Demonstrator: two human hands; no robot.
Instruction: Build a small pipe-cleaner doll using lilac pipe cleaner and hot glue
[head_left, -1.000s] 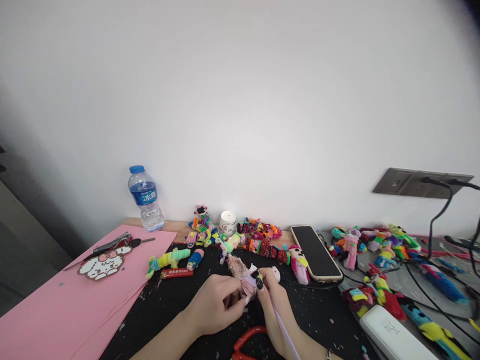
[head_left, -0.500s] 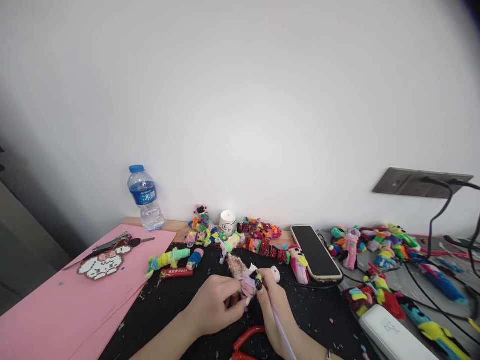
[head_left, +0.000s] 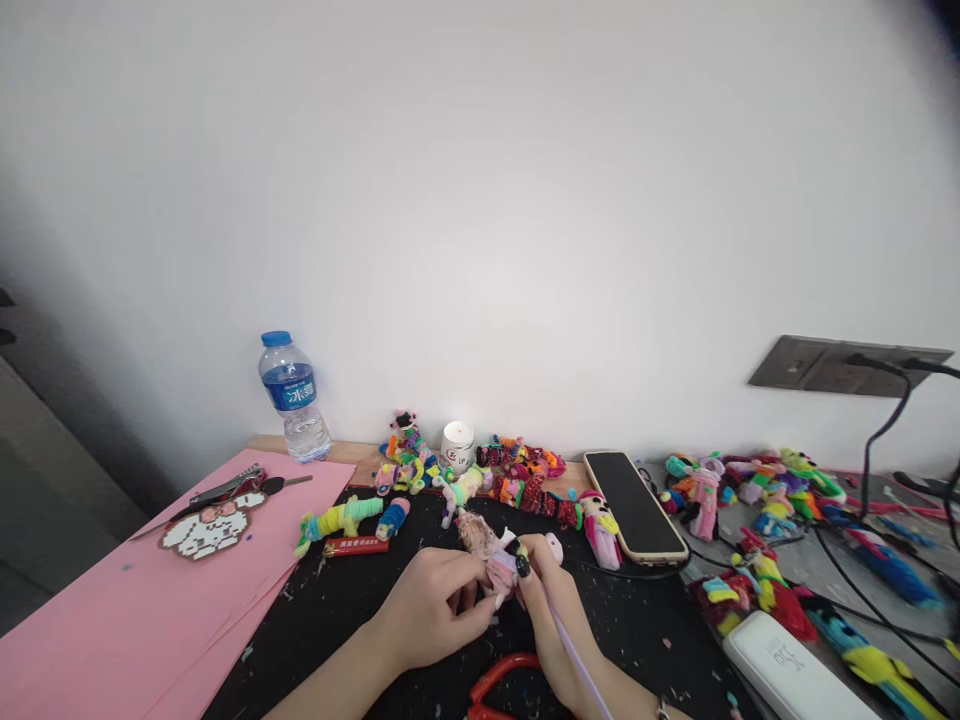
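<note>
— Pinched between both our hands is the little pink doll (head_left: pixel 491 553): our left hand (head_left: pixel 435 610) closes its fingers around the body, and our right hand (head_left: pixel 551 610) presses thumb and finger on its top.

— Where do we have it, going by the phone (head_left: pixel 634 505)?

— Just left of the phone, low over the black mat (head_left: pixel 337 620). A lilac cord (head_left: pixel 574 655) runs under our right hand, and red scissors (head_left: pixel 499 680) lie nearer us than the phone.
</note>
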